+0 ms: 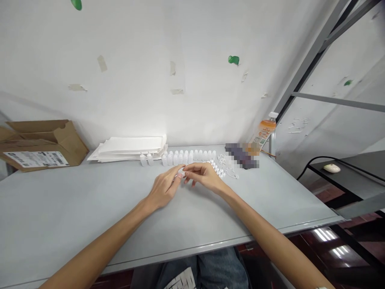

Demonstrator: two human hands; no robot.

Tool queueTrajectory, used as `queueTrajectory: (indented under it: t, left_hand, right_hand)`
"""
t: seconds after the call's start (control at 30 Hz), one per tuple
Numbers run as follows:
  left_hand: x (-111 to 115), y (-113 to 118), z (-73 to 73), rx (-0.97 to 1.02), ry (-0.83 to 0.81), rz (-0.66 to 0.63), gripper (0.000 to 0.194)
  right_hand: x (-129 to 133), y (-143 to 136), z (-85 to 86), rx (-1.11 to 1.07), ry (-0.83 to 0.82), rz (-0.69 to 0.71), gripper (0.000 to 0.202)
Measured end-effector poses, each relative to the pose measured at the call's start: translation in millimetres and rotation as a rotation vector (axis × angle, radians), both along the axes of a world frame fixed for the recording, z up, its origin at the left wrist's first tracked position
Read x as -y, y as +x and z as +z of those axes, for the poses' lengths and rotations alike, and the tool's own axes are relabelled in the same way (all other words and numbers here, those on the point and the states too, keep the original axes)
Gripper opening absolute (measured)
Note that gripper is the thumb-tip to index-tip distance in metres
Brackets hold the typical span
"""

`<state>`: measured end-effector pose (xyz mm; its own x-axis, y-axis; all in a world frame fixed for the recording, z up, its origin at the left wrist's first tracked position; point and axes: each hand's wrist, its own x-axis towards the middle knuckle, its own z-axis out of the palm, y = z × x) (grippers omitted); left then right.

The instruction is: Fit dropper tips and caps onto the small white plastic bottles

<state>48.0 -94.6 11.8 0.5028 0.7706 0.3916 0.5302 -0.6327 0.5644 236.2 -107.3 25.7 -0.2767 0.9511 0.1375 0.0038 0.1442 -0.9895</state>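
Note:
My left hand [164, 188] is closed around a small translucent plastic bottle [181, 172], mostly covered by the fingers. From the right, my right hand [206, 176] meets it with thumb and fingertips pinched at the bottle's end; whatever is between them is too small to make out. Just behind the hands stand rows of small translucent bottles [176, 159]. To their left are two bottles with pointed tips [146, 160]. Many small white caps [221, 172] lie loose beside my right hand, partly hidden by it.
A stack of white sheets [129, 147] lies against the wall, with an open cardboard box [42, 144] at the far left. An orange drink bottle [264, 130] stands at back right, near a blurred dark item [242, 155]. The grey table's front edge [180, 255] runs before my lap.

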Motion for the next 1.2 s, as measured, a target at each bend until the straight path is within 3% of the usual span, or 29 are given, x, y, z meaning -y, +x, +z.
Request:
queueTrajectory:
  t: [0.37,0.83,1.2]
  left_hand:
    - [1,-1,3.4,-0.017,-0.075,0.017,0.043]
    - [-8,2,1.1,0.15,-0.283,0.058,0.045]
    - [-8,2,-1.3,0.161,-0.139,0.052,0.034]
  right_hand:
    - [1,-1,2.2,0.019,0.048,-0.026,0.027]
    - [-3,1,-1.0,0.163,0.144,-0.162,0.022]
    - [-3,2,-2.2,0.154,0.117,-0.168,0.026]
